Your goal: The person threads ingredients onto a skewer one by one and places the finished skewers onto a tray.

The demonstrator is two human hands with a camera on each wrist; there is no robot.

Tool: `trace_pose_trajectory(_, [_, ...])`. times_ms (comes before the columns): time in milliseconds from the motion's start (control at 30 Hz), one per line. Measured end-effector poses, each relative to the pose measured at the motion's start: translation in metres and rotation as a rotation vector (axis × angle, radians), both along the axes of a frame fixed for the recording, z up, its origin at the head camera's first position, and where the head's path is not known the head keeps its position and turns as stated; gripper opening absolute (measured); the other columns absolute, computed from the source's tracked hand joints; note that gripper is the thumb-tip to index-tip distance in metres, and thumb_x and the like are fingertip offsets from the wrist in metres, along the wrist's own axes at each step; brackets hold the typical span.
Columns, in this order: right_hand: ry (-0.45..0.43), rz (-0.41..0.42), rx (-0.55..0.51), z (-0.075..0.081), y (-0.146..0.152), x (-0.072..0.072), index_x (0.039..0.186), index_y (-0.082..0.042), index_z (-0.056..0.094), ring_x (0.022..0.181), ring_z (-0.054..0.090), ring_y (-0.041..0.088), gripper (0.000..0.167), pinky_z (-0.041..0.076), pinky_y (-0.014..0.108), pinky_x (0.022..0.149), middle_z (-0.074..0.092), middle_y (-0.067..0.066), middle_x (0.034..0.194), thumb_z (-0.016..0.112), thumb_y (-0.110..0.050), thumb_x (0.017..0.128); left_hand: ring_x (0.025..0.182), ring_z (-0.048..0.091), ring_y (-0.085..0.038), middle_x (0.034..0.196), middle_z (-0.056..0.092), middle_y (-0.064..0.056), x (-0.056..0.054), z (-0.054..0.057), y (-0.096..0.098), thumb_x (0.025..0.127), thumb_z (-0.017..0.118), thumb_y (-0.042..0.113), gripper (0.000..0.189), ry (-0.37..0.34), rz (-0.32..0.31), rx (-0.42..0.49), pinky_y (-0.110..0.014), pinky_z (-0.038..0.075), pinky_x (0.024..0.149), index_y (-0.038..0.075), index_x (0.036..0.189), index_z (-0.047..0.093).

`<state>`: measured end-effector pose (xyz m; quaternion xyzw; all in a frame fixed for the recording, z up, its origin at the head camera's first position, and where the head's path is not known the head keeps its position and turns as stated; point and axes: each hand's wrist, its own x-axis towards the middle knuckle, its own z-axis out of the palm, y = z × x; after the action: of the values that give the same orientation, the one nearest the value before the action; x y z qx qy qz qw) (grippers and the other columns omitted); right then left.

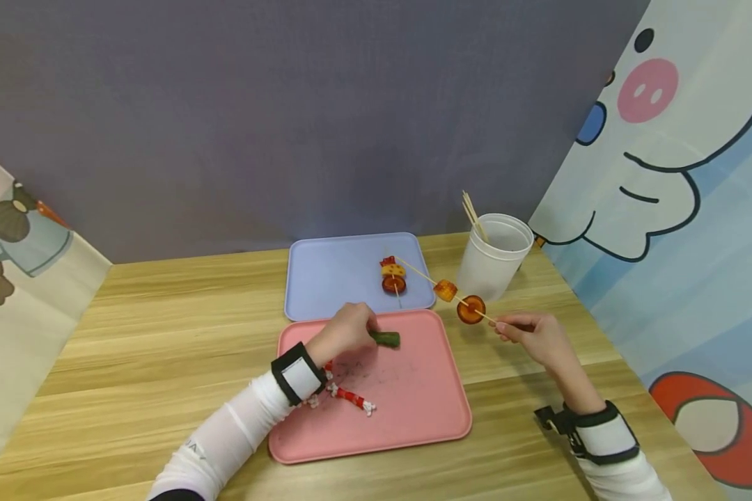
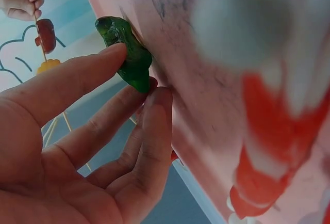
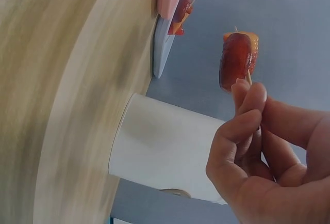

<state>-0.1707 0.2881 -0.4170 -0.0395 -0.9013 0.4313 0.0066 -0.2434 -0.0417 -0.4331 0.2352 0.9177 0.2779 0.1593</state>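
Note:
Over the pink tray (image 1: 413, 410), my left hand (image 1: 348, 330) pinches a glossy dark green pepper piece (image 2: 126, 53) between thumb and fingertips. Red and white crab-stick-like pieces (image 1: 353, 398) lie on that tray below the left wrist. To the right, my right hand (image 1: 539, 339) pinches the near end of a thin wooden skewer (image 1: 418, 273) between thumb and fingers. Threaded on this skewer are a round brown slice (image 1: 467, 315), nearer the hand, and an orange-yellow chunk (image 1: 445, 290) beyond it. The skewer's bare tip points left over the blue tray (image 1: 335, 278).
Another loaded skewer (image 1: 393, 271), with brown, yellow and red pieces, lies on the blue tray behind the pink one. A white bucket (image 1: 490, 264) holding several bare skewers (image 1: 474, 217) stands at the back right, near the grey back wall (image 1: 351, 125).

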Motion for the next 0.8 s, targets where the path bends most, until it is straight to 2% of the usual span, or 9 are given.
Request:
trace_pose_trajectory(167, [-0.008, 0.001, 0.026, 0.000, -0.002, 0.000, 0.105, 0.001, 0.071, 0.070, 0.061, 0.002, 0.028, 0.054, 0.033, 0.067, 0.073, 0.014, 0.092, 0.066, -0.022, 0.090, 0.082, 0.064, -0.020, 0.088, 0.072, -0.006, 0.002, 0.000, 0.000, 0.069, 0.077, 0.002, 0.022, -0.010, 0.015, -0.002, -0.031, 0.053, 0.068, 0.007, 0.090, 0.076])
trace_pose_trajectory(400, [-0.039, 0.002, 0.032, 0.003, -0.006, -0.001, 0.108, 0.000, 0.071, 0.074, 0.063, 0.007, 0.030, 0.053, 0.032, 0.068, 0.073, 0.012, 0.093, 0.065, -0.024, 0.090, 0.076, 0.061, -0.016, 0.084, 0.071, -0.004, 0.000, 0.000, -0.006, 0.070, 0.078, 0.005, 0.018, 0.004, 0.036, 0.024, -0.028, 0.051, 0.065, 0.008, 0.088, 0.075])
trace_pose_trajectory(533, [-0.047, 0.011, 0.039, 0.008, -0.012, -0.004, 0.108, -0.002, 0.071, 0.075, 0.063, 0.007, 0.030, 0.052, 0.032, 0.069, 0.074, 0.009, 0.090, 0.065, -0.025, 0.090, 0.073, 0.062, -0.014, 0.080, 0.070, -0.004, -0.003, 0.006, -0.014, 0.071, 0.079, 0.009, 0.015, 0.044, 0.108, 0.092, -0.027, 0.051, 0.065, 0.008, 0.085, 0.075])
trace_pose_trajectory(667, [-0.011, 0.034, 0.036, 0.015, -0.017, -0.008, 0.106, -0.001, 0.072, 0.073, 0.062, 0.003, 0.028, 0.052, 0.026, 0.066, 0.073, 0.011, 0.090, 0.065, -0.022, 0.090, 0.075, 0.065, -0.015, 0.081, 0.072, -0.004, -0.004, 0.014, -0.023, 0.073, 0.078, 0.014, 0.016, 0.058, 0.214, 0.192, -0.029, 0.053, 0.068, 0.009, 0.087, 0.074])
trace_pose_trajectory(800, [0.017, 0.056, 0.032, 0.020, -0.022, -0.010, 0.106, -0.001, 0.072, 0.073, 0.062, 0.000, 0.028, 0.052, 0.023, 0.066, 0.073, 0.013, 0.094, 0.065, -0.023, 0.090, 0.079, 0.066, -0.017, 0.086, 0.072, -0.005, -0.003, 0.018, -0.031, 0.076, 0.077, 0.021, 0.020, 0.081, 0.321, 0.277, -0.032, 0.054, 0.070, 0.010, 0.093, 0.074])
